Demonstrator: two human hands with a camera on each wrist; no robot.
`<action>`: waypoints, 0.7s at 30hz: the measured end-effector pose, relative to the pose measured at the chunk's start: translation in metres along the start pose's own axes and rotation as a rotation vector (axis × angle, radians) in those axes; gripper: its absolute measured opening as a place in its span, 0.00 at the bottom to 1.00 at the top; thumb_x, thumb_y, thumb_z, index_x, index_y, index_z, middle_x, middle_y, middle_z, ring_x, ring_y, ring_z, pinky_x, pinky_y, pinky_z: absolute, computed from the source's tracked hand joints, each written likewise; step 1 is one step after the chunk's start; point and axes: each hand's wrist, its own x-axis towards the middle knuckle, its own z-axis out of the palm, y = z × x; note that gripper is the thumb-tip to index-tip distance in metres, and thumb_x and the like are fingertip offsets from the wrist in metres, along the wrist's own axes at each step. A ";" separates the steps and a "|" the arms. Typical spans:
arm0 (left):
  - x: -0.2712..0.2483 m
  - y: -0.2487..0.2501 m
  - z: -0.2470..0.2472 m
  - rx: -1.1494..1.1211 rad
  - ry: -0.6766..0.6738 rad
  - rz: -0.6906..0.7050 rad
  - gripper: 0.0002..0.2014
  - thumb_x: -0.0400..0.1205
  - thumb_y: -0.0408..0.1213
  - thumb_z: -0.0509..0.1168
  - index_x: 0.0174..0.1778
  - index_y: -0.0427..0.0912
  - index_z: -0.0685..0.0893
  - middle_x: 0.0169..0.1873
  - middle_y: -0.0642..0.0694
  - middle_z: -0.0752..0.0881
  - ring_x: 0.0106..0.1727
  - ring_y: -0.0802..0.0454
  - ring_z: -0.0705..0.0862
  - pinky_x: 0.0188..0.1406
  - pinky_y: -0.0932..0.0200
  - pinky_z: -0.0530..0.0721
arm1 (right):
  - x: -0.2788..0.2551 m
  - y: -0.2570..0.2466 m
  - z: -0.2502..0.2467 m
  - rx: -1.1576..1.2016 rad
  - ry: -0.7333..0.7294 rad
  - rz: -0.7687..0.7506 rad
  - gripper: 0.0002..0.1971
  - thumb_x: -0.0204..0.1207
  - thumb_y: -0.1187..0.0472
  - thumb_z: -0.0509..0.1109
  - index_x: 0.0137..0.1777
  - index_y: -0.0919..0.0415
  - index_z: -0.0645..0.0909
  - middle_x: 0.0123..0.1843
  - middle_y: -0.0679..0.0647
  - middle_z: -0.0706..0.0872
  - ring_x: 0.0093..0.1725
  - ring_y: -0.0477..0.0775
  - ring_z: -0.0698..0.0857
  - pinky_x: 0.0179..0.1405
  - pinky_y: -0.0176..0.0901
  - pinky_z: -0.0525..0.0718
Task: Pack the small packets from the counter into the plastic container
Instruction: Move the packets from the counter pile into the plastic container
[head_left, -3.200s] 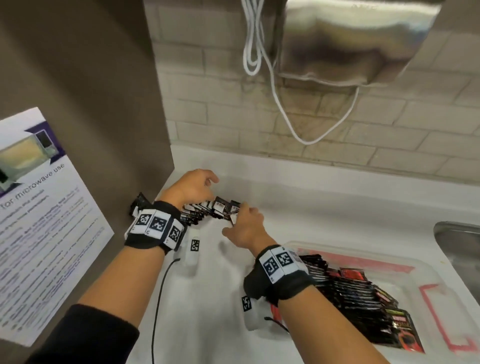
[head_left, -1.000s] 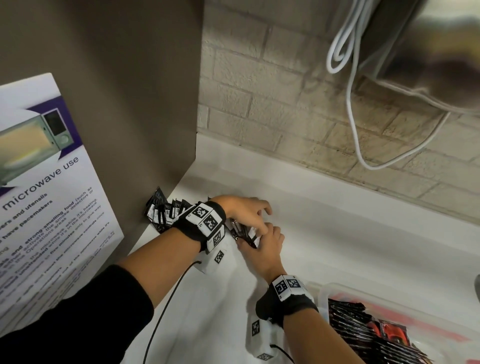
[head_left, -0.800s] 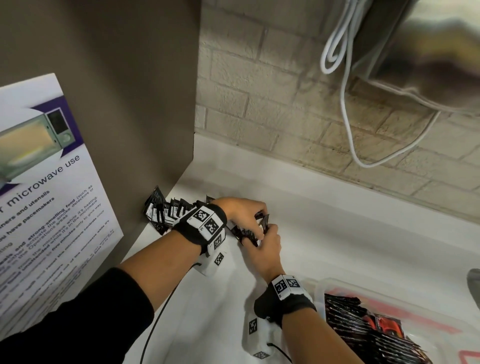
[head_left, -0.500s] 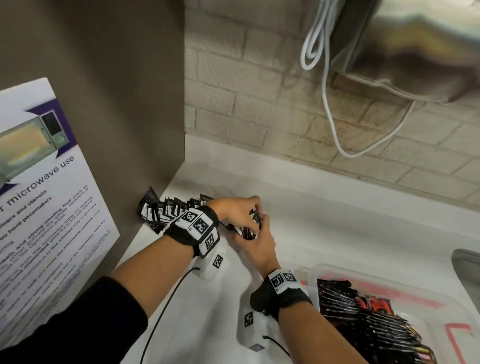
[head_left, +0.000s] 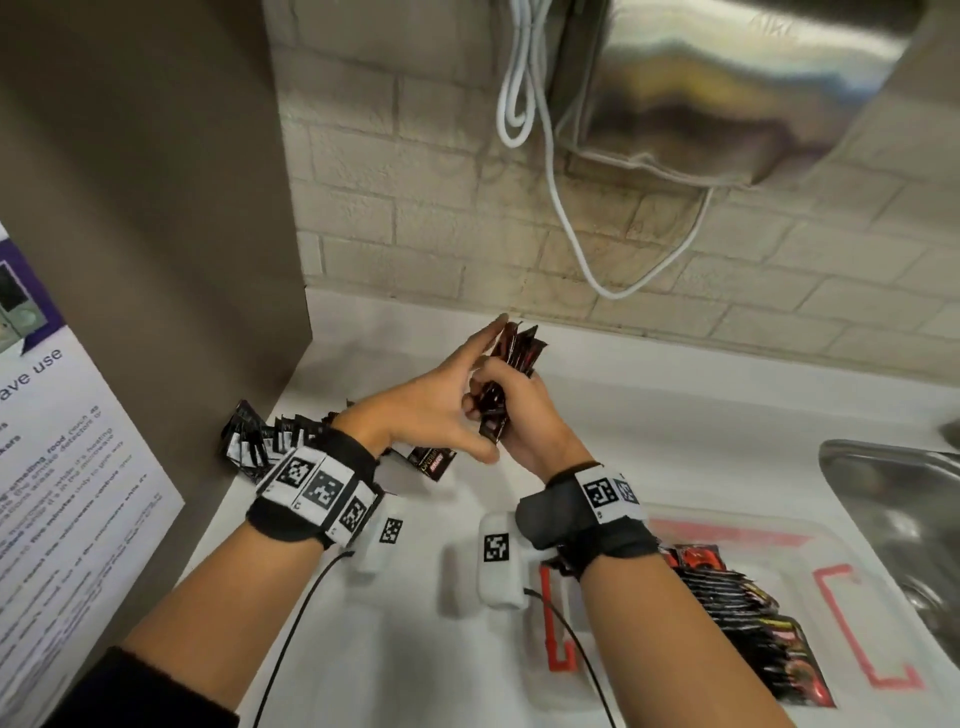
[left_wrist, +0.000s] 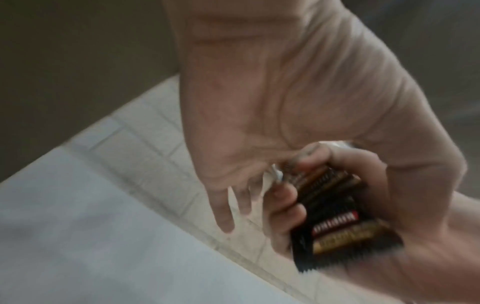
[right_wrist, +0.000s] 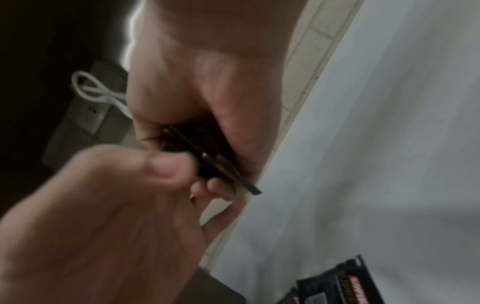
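My right hand (head_left: 519, 415) grips a stack of small dark packets (head_left: 517, 353) upright above the white counter (head_left: 675, 415). My left hand (head_left: 436, 400) lies flat against the stack's left side with straight fingers. In the left wrist view the right hand's fingers (left_wrist: 283, 197) curl round the stack (left_wrist: 335, 207) below my open left palm (left_wrist: 259, 102). In the right wrist view the stack (right_wrist: 200, 148) sits in my right palm. A row of packets (head_left: 260, 441) leans by the left wall, and one packet (head_left: 435, 462) lies loose. The plastic container (head_left: 831, 551) at lower right holds several packets (head_left: 737, 603).
A brown cabinet wall (head_left: 156, 234) with a microwave notice (head_left: 62, 493) closes off the left. A steel sink (head_left: 893, 519) lies at the right edge. Brick wall (head_left: 415, 234), a white cable (head_left: 571, 234) and a steel appliance (head_left: 727, 88) stand behind and above.
Both hands have risen from the row on the counter, up and to the right, with a stack of packets in my right hand. My left hand's fingers have straightened.
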 end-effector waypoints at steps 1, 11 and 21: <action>0.002 0.004 0.004 0.075 0.021 0.057 0.70 0.61 0.38 0.85 0.82 0.76 0.38 0.83 0.53 0.61 0.73 0.54 0.78 0.61 0.54 0.88 | -0.004 -0.007 -0.002 0.045 -0.022 0.044 0.05 0.71 0.65 0.65 0.35 0.61 0.79 0.27 0.54 0.77 0.28 0.52 0.77 0.28 0.44 0.72; 0.019 0.055 0.035 0.448 0.096 0.383 0.71 0.54 0.53 0.85 0.85 0.68 0.42 0.73 0.70 0.65 0.77 0.68 0.64 0.70 0.66 0.72 | -0.049 -0.041 -0.039 0.195 -0.137 0.165 0.05 0.75 0.63 0.64 0.42 0.62 0.82 0.37 0.59 0.81 0.40 0.57 0.85 0.39 0.49 0.82; 0.044 0.099 0.091 0.575 0.008 0.438 0.50 0.59 0.46 0.80 0.78 0.58 0.64 0.66 0.56 0.75 0.68 0.55 0.72 0.69 0.49 0.77 | -0.094 -0.056 -0.100 0.280 -0.106 -0.026 0.09 0.68 0.71 0.67 0.48 0.63 0.81 0.36 0.56 0.86 0.39 0.53 0.89 0.33 0.43 0.86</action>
